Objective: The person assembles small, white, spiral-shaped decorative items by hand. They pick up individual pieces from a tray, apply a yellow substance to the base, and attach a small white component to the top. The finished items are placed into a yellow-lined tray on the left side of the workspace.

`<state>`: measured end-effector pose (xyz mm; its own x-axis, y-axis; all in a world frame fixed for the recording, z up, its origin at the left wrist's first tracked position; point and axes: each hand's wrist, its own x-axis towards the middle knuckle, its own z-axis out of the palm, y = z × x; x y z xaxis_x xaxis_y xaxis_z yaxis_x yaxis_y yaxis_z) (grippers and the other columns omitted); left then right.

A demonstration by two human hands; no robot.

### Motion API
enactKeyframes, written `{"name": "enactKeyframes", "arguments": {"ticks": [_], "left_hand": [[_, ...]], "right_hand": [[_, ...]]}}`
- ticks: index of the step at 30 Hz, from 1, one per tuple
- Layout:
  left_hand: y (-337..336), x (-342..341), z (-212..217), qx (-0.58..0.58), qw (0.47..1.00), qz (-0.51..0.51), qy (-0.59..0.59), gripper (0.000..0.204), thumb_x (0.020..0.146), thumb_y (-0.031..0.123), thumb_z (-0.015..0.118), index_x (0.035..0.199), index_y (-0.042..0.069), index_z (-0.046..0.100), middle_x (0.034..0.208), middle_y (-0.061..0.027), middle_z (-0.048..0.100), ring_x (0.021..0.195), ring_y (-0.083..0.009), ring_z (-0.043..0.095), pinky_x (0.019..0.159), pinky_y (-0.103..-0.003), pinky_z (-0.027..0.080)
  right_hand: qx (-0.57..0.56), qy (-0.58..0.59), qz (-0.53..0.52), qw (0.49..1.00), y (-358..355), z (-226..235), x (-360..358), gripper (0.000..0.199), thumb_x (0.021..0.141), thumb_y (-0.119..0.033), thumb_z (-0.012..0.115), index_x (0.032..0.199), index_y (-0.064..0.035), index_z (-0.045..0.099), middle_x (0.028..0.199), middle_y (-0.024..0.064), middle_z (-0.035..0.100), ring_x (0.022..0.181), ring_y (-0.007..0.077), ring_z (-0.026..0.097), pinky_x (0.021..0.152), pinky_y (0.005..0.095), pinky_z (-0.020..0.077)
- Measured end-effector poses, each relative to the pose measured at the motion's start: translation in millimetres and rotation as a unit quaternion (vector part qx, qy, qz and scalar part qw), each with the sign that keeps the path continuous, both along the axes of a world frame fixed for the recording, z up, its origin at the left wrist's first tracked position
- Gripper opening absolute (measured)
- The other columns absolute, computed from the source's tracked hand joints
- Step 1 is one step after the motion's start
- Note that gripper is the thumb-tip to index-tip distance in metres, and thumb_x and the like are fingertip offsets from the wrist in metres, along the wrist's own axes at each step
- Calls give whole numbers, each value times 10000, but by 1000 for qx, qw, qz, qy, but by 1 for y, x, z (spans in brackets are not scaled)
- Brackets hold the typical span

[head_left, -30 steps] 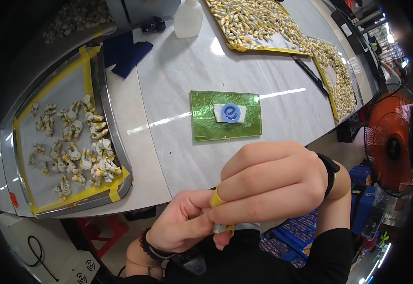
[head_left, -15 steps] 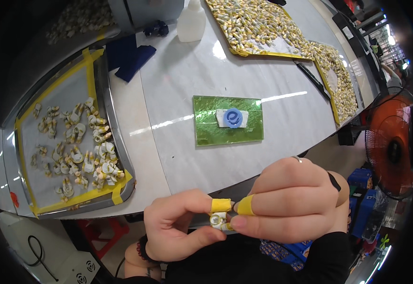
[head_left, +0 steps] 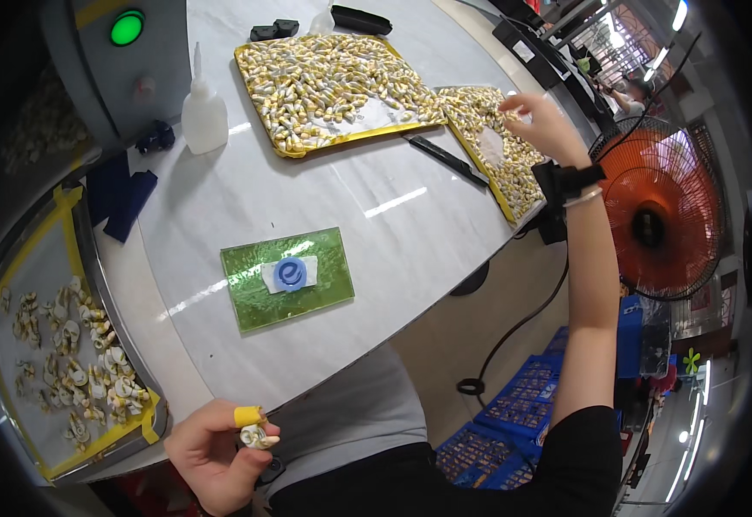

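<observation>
My left hand [head_left: 217, 457], low at the left, pinches a small white-and-yellow figurine [head_left: 258, 438] between thumb and a forefinger wrapped in yellow tape. My right hand [head_left: 548, 129] is stretched far forward over the right-hand tray [head_left: 514, 211] of small white-and-yellow pieces. Its fingers are apart, and nothing shows between them. On the table lies a green glass-like slab [head_left: 329, 297]. It bears a white pad and a round blue dish [head_left: 290, 274] with a dark curl inside.
A larger yellow-edged tray [head_left: 307, 151] of similar pieces adjoins the right one. A black knife-like tool [head_left: 447, 160] lies before them. At left are a tray of figurines [head_left: 74, 362], a white squeeze bottle [head_left: 205, 121] and blue cloth [head_left: 130, 205]. An orange fan [head_left: 652, 226] stands right.
My right hand has left the figurine and swung forward and right to the far tray. My left hand still grips the figurine. The view has turned rightward.
</observation>
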<state>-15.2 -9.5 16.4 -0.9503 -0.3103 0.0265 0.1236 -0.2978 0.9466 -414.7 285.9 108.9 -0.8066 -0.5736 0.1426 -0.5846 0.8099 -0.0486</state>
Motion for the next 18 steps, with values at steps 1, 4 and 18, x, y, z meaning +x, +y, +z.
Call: {"name": "enactKeyframes", "arguments": {"ticks": [1,4,18], "left_hand": [[-1,-1,0,-3,1000,-7,2,371,818,136,699,1071,-101,568,894,-148,647,811,-179,624,754,-275,489],[-3,-5,-4,-16,999,-30,-12,376,822,143,696,1077,-101,567,898,-145,648,815,-177,624,759,-273,487],[-7,-4,-12,9,999,-3,-40,284,726,132,762,880,-64,628,734,-134,650,682,-175,644,663,-250,479]], "right_hand": [[24,-50,-50,997,12,-9,-15,220,730,-77,652,948,-47,663,954,109,660,881,229,602,806,329,474],[-37,-64,1,997,25,-44,-27,221,728,-82,671,946,-52,665,947,110,659,868,222,603,790,314,474],[-102,-55,27,993,10,-67,-35,103,729,-41,648,790,-4,574,686,98,583,634,185,552,593,301,446]]}}
